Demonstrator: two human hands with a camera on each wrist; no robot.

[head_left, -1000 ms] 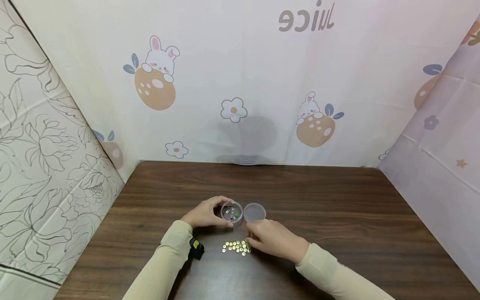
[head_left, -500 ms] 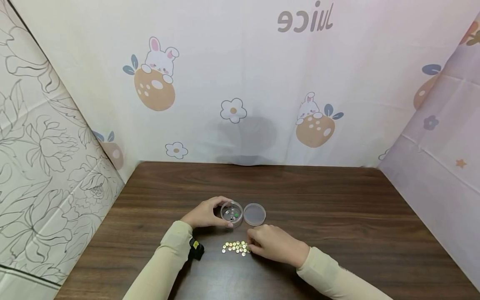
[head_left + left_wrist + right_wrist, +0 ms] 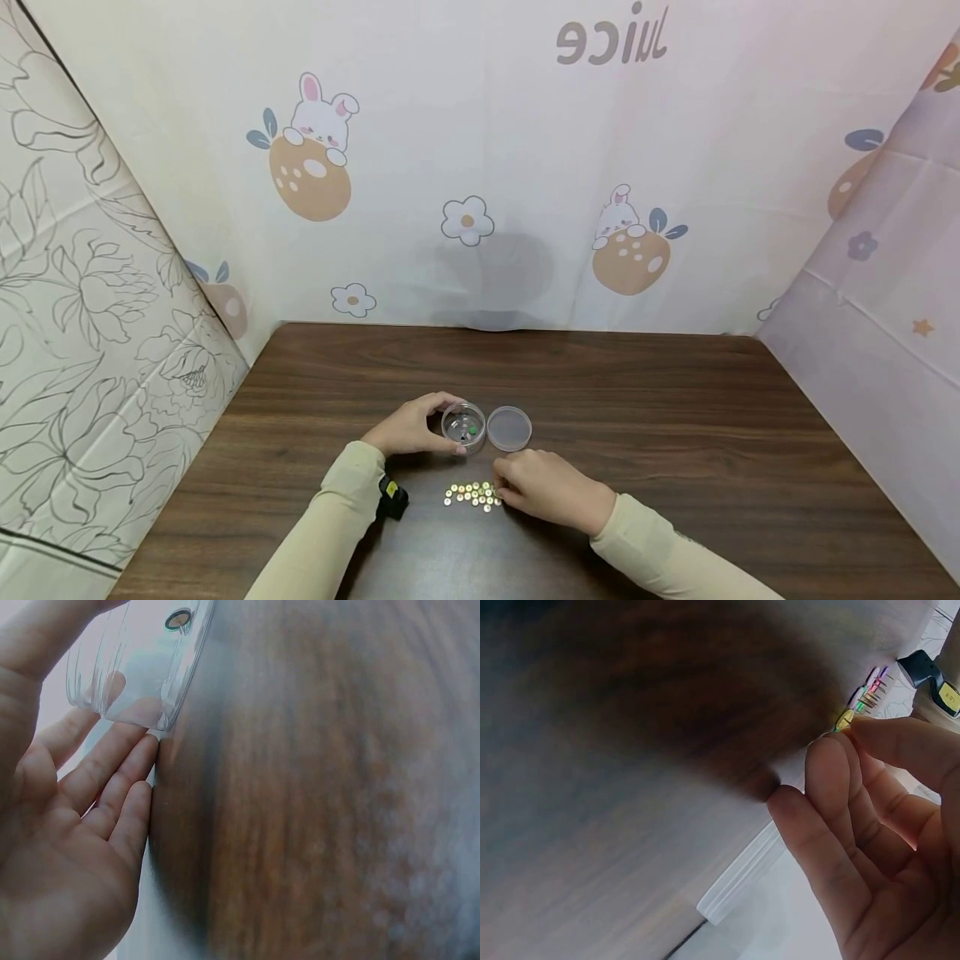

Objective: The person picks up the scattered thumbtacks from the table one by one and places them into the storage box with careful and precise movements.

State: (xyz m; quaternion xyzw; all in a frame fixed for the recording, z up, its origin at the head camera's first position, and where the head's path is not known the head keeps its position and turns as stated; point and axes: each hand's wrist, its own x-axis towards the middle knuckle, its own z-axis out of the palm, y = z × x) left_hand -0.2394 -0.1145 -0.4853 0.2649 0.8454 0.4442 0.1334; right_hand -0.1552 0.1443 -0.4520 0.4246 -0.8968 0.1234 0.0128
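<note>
My left hand point(image 3: 411, 427) holds a clear round plastic jar point(image 3: 463, 427) by its sides, thumb in front and fingers behind. Inside the jar lie a green piece and a dark one, too small to tell apart well; through its base the left wrist view shows a small round disc point(image 3: 178, 619). Gold thumbtacks point(image 3: 472, 493) lie scattered on the table in front of the jar, points up. At their right end, my right hand point(image 3: 551, 490) pinches a gold thumbtack point(image 3: 844, 719) between thumb and index fingertips, low at the tabletop.
A clear round lid point(image 3: 509, 429) lies flat just right of the jar. The black camera point(image 3: 392, 498) on my left wrist sits left of the tacks. Printed cloth point(image 3: 480, 167) hangs behind the brown wooden table point(image 3: 637, 400).
My right hand has drawn slightly back from the lid towards me, uncovering the lid's near edge, and its fingers stay at the tacks. The left hand and jar have not moved.
</note>
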